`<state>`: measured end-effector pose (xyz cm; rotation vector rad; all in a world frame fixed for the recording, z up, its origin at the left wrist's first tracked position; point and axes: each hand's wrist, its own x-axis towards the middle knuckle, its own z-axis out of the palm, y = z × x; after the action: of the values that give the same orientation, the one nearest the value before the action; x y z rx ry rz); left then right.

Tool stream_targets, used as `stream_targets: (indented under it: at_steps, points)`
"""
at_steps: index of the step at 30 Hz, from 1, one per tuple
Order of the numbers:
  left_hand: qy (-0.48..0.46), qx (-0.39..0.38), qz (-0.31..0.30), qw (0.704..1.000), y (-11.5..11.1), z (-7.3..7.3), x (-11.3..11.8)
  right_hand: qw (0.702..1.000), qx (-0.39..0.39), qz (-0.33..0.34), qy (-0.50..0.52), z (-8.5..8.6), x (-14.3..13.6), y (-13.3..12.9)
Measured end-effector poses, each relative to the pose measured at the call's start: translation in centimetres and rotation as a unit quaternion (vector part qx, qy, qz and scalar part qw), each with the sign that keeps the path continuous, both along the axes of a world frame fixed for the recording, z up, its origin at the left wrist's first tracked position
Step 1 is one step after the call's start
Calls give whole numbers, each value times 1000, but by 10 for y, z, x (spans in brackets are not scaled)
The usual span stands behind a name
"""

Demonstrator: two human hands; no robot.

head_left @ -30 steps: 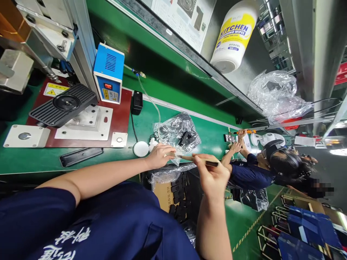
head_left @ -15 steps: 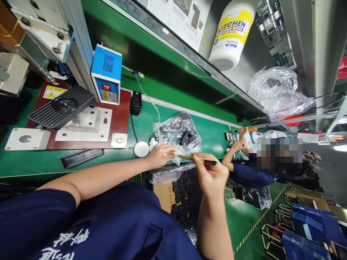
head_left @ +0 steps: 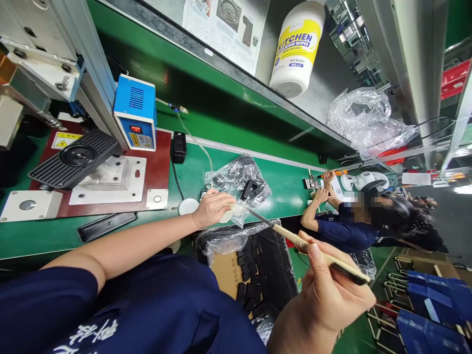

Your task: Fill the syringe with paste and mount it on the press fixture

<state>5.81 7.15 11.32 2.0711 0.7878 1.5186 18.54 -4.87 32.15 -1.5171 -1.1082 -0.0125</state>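
- Tool with a pale wooden handle is gripped near its rear by the fingers of the right hand; its dark shaft is pointed toward the left fingers.
- A small pale piece is pinched in the fingers of the left hand, by the near edge of the table.
- Whether the piece is touched by the tool's tip cannot be told, as both are too small there.
- The work is judged to be under way: both things have been taken up, and neither has been set down.
- How much of the piece has been dealt with is not shown, so what is left on it cannot be measured.
- Just beyond the left fingers, a clear bag is seen with dark parts inside.
- Well to the left of those fingers, a black ribbed part is propped on a metal fixture, touched by neither hand.
- Below and between both sets of fingers, many black parts are kept on cardboard.
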Motion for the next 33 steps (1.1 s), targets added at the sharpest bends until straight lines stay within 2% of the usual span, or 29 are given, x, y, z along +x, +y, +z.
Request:
stream_targets:
  at_steps: [6, 15, 20, 30, 33]
  points:
    - [-22, 44, 18, 999, 5, 14, 2, 997, 56, -29, 39, -14, 2, 3]
    - [-14, 109, 24, 994, 20, 27, 1, 995, 62, -41, 64, -15, 1, -9]
    - [-5, 88, 28, 996, 19, 29, 5, 995, 80, -23, 47, -15, -5, -13]
    - [-7, 25, 12, 1000, 6, 23, 6, 999, 54, -8, 1, -16, -7, -15]
    - [0, 11, 10, 1000, 2, 22, 6, 999, 31, 21, -11, -16, -5, -12]
